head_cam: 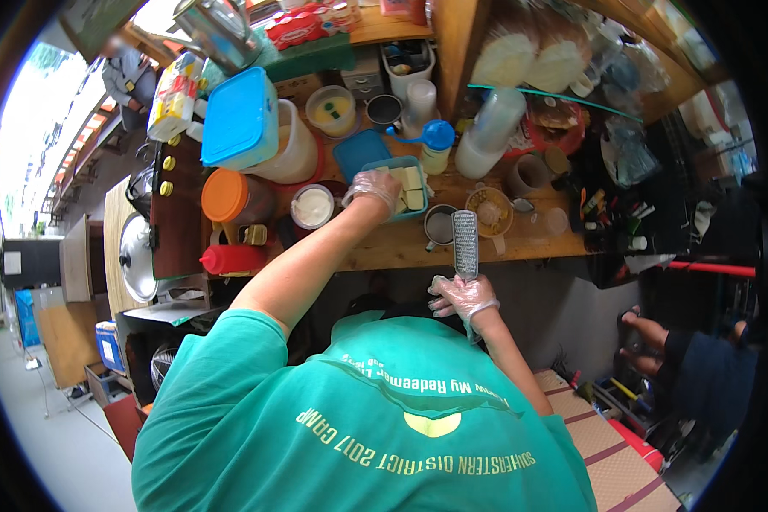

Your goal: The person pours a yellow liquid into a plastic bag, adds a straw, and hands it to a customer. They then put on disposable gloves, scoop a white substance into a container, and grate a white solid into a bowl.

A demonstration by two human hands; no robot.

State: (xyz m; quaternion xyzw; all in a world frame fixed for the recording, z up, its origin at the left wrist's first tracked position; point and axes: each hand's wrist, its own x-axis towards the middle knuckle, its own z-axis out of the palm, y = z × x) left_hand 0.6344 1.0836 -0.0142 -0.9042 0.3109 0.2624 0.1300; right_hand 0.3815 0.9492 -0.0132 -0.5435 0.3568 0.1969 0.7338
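Observation:
My left hand [372, 191], in a clear plastic glove, reaches into a blue plastic container [416, 213] of pale blocks, possibly cheese [412, 179]. Its fingertips are hidden among the blocks, so I cannot tell whether they hold one. My right hand [466, 298], gloved the same way, grips a metal hand grater [465, 240] at its lower end. The grater points away from me, its upper part over the table's front edge, between a metal mug [440, 224] and a strainer-like bowl [488, 211]. A blue lid [361, 153] lies behind the container.
On the wooden table [371, 253] stand a tub of white cream [312, 206], an orange-lidded jar [225, 195], a red squeeze bottle [233, 258], a blue-capped bottle [436, 153] and stacked plastic cups [489, 134]. Another person's legs [646, 345] show at right; someone sits far left.

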